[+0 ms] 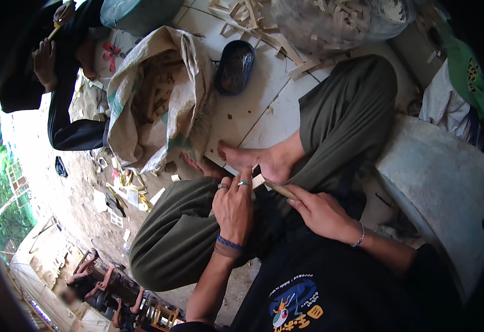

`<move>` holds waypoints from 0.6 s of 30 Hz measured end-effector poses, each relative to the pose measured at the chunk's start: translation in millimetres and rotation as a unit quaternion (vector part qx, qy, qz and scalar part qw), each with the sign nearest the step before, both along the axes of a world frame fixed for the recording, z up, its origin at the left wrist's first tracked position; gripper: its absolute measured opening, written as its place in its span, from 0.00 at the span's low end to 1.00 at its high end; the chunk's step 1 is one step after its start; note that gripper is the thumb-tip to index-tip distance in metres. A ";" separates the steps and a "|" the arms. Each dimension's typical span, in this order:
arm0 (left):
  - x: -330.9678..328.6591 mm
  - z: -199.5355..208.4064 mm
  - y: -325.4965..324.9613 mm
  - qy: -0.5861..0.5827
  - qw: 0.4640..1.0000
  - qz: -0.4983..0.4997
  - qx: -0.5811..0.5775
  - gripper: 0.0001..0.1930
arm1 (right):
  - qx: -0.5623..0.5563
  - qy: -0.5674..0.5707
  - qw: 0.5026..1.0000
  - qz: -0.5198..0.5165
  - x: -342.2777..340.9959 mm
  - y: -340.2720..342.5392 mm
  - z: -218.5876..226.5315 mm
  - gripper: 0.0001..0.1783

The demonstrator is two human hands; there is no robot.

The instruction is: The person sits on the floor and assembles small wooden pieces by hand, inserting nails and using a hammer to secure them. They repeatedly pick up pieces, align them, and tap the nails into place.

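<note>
My left hand, with rings and a blue bracelet, is closed over a small pale wooden piece above my crossed legs. My right hand, a thin bracelet at its wrist, grips a slim brown wooden stick. The stick's far end meets or nearly meets the pale piece; whether it is a tool's handle I cannot tell. Beyond my feet stands an open woven sack with wooden scraps inside. To its right a dark blue oval tray holds what look like thin nails.
Wooden strips lie on the white tiles near a large clear bag full of wood pieces. A teal tub is at the back. Another person's hand works at upper left. A grey curved slab borders my right.
</note>
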State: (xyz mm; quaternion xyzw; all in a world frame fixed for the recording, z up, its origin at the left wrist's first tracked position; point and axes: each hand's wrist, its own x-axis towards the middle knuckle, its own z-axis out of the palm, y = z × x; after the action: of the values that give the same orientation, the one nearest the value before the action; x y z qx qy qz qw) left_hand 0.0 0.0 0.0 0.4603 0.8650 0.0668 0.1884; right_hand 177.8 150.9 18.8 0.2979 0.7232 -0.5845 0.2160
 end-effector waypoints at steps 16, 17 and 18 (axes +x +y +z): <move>-7.7 -2.6 15.7 -0.093 0.985 0.072 0.125 0.29 | -0.090 0.012 0.995 -0.048 -1.6 19.8 -6.2 0.23; -8.4 -2.4 14.9 -0.104 0.983 0.074 0.131 0.29 | -0.098 0.006 0.994 -0.044 0.2 20.7 -6.8 0.23; -8.7 -2.4 13.9 -0.115 0.979 0.072 0.150 0.29 | -0.100 0.019 0.994 -0.048 2.1 20.8 -8.1 0.24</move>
State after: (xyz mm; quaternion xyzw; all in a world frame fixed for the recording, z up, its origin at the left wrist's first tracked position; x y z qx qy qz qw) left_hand -8.7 13.9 -2.4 0.4093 0.8484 0.2615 0.2104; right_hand 179.9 171.6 10.8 0.2975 0.6499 -0.6693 0.2029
